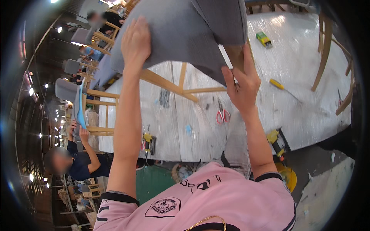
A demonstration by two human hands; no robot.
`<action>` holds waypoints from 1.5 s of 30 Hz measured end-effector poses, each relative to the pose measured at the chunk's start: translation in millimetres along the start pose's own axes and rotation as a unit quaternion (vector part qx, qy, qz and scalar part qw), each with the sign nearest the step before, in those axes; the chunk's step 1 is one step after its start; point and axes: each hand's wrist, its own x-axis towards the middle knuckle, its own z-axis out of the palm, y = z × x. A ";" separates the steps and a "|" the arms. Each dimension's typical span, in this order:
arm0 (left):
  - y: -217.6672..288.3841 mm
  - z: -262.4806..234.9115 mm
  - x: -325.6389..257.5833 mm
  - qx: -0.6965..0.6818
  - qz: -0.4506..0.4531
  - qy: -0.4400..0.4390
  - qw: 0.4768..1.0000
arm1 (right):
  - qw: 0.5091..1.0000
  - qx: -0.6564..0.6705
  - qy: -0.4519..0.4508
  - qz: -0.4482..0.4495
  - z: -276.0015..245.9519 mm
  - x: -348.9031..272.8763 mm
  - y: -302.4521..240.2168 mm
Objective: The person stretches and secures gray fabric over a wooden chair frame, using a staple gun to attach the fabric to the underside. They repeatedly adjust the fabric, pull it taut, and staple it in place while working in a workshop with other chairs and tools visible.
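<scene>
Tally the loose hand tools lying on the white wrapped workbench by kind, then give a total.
Scissors with red handles: 1
Screwdriver with yellow handle: 1
Green and yellow box-shaped item: 1
Bundle of dark metal pieces: 1
Total: 4

Both hands, left hand and right hand, are on the grey upholstered chair, not on any tool.

A pink short-sleeved shirt [216, 200] is worn, trimmed with dark sleeve cuffs; a round crest is printed below dark chest lettering.
</scene>
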 end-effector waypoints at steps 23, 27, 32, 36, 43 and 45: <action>61.0 -55.5 70.8 -0.008 0.113 0.197 0.974 | 0.999 -0.029 -0.018 -0.038 -0.2 1.8 -2.1; 76.3 -26.4 44.6 -0.104 0.076 0.107 0.986 | 0.998 -0.055 -0.025 -0.020 -5.5 -1.1 5.0; 102.5 -5.8 -21.6 -0.075 0.196 0.147 0.967 | 0.998 -0.044 -0.010 -0.034 -7.9 2.5 9.2; 110.3 -35.5 -48.8 -0.017 0.214 0.001 0.977 | 1.000 -0.014 -0.009 -0.010 -6.3 0.1 0.2; 117.9 -45.8 -44.2 0.018 0.231 -0.056 0.971 | 0.998 0.040 -0.014 0.041 -5.9 -5.3 1.0; 120.7 -45.5 -42.6 0.025 0.225 -0.062 0.972 | 0.997 0.053 -0.018 0.050 -5.4 -5.3 3.0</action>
